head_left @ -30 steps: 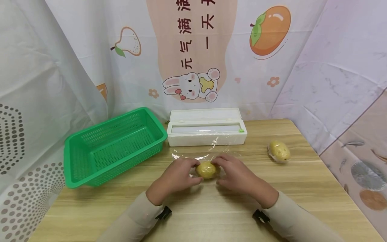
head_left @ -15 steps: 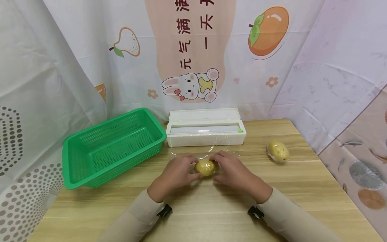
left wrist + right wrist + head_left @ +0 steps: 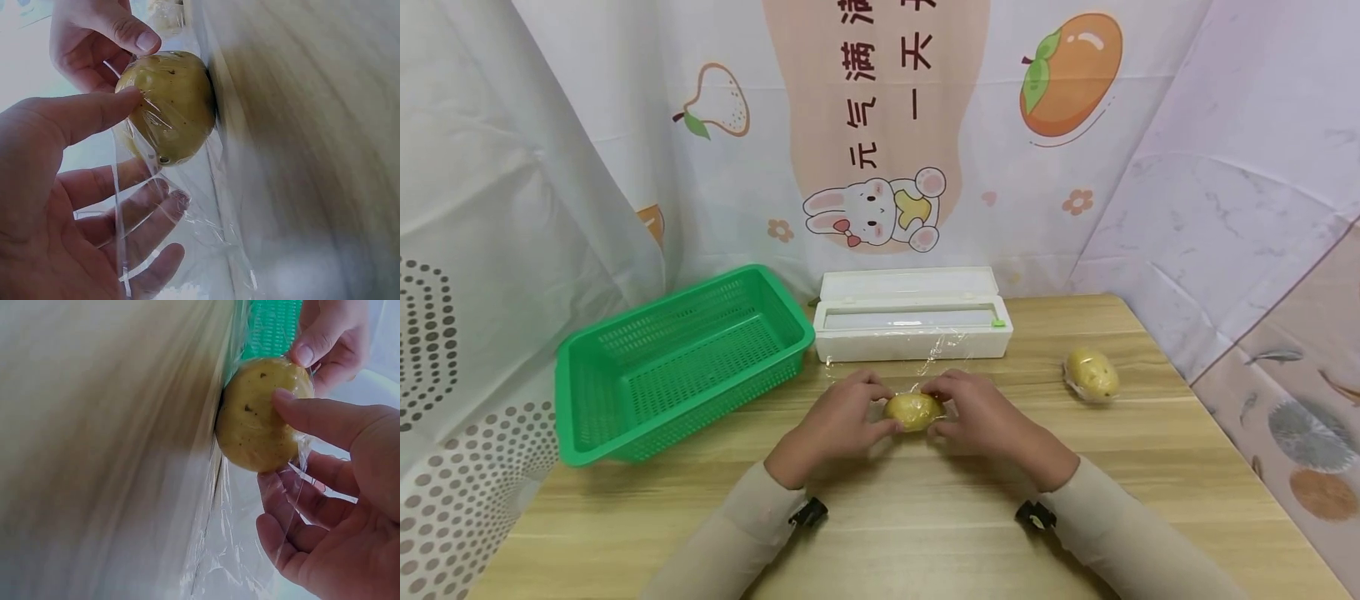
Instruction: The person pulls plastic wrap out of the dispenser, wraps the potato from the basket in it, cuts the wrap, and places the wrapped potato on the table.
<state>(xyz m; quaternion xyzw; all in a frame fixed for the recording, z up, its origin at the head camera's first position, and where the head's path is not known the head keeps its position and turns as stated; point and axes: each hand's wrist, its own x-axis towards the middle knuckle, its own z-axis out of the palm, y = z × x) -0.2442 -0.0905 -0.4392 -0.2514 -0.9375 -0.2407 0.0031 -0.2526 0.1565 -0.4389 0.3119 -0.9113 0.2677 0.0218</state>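
A yellow potato (image 3: pixel 913 412) sits on the wooden table between both hands, with clear cling film (image 3: pixel 203 194) drawn over its skin. My left hand (image 3: pixel 847 414) holds its left end, thumb on the near side and fingers round the far side. The right hand (image 3: pixel 976 414) grips the other end in the same way. In the left wrist view, film stretches across the left fingers and hangs in folds past the potato. Wrinkled film also trails beneath the right fingers (image 3: pixel 290 497) in the right wrist view.
Behind the hands stands a white cling film box (image 3: pixel 913 343), lid up, with the roll inside. A green plastic basket (image 3: pixel 685 367) is at the left. Another potato (image 3: pixel 1092 375), wrapped in film, lies at the right. A printed curtain (image 3: pixel 722 208) hangs behind the table.
The fingers of both hands have closed in round the potato's far side. Film that lay spread beyond the potato is now gathered closer to it. Basket, box and second potato stay put.
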